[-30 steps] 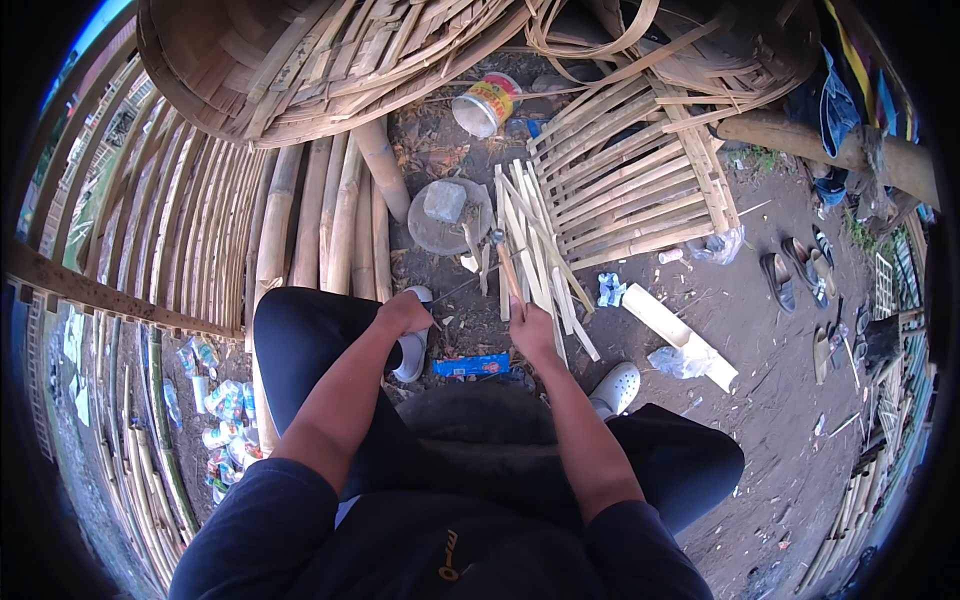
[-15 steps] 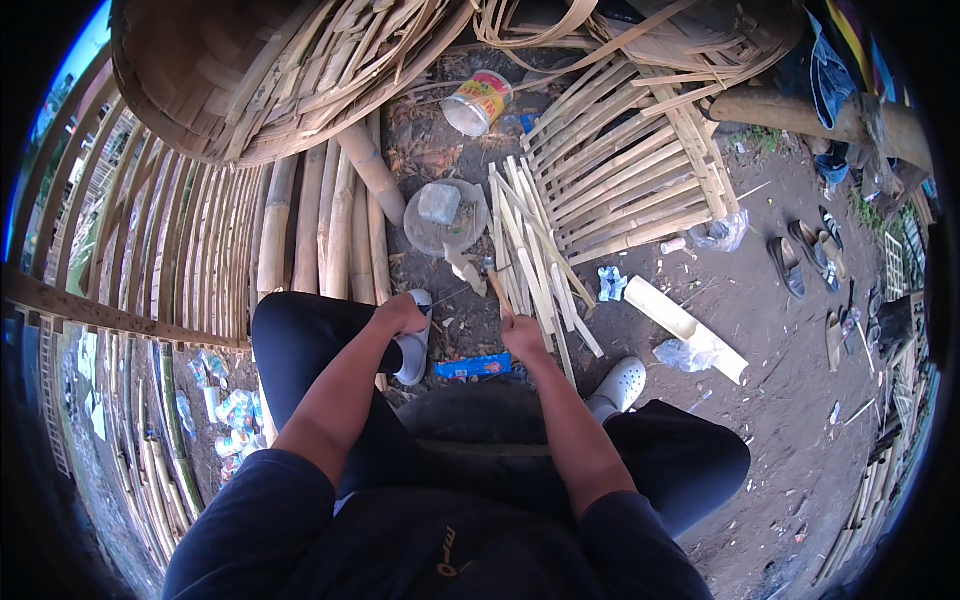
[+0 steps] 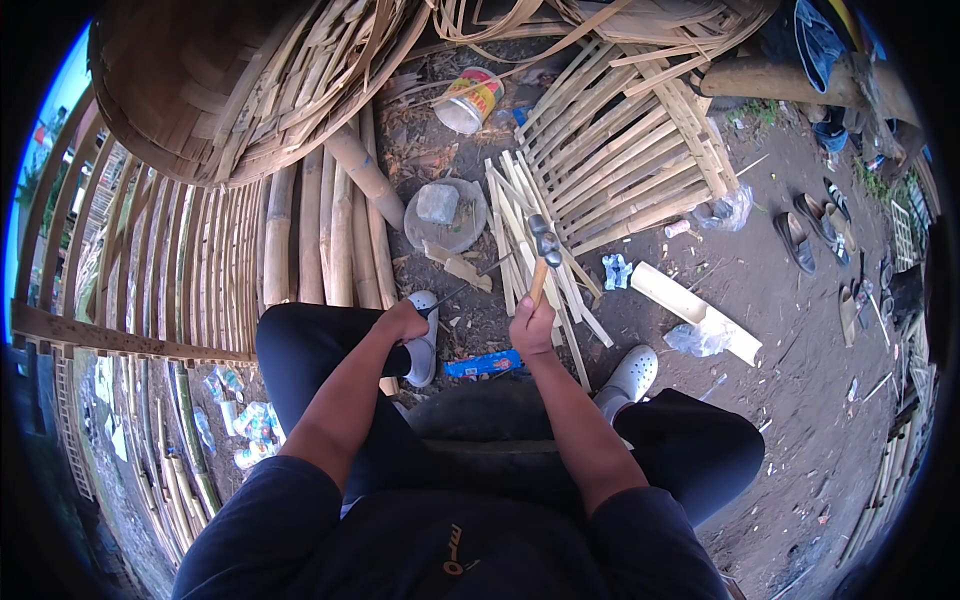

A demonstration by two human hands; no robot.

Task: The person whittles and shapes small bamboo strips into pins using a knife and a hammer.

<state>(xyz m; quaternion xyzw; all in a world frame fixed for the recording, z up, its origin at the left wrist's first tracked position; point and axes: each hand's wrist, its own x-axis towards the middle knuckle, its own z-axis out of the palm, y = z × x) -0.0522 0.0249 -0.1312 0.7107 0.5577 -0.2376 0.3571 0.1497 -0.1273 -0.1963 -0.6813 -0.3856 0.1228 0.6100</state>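
Note:
My right hand (image 3: 533, 326) is closed round the wooden handle of a hammer (image 3: 545, 250), whose metal head points away from me above a pile of split bamboo strips (image 3: 510, 220). Low by my left shoe, my left hand (image 3: 404, 322) grips a thin dark tool (image 3: 452, 297) that reaches right and away; its exact kind is too small to tell. Just past the tool lies a pale, broken-looking piece (image 3: 458, 266), at the near edge of a round grey slab (image 3: 446, 228). A grey block (image 3: 437, 203) rests on the slab.
Bamboo poles (image 3: 310, 230) and a slatted bamboo frame (image 3: 180, 250) stand left. A slatted panel (image 3: 630, 150) lies far right of centre, below woven baskets. Nearby are a tin bucket (image 3: 468, 102), a blue packet (image 3: 482, 364), a split bamboo length (image 3: 695, 312) and shoes (image 3: 795, 243).
My right hand has lifted and moved slightly right, raising the hammer so its head now shows over the strips. The pale piece now lies flatter by the slab. My left hand stays nearly in place.

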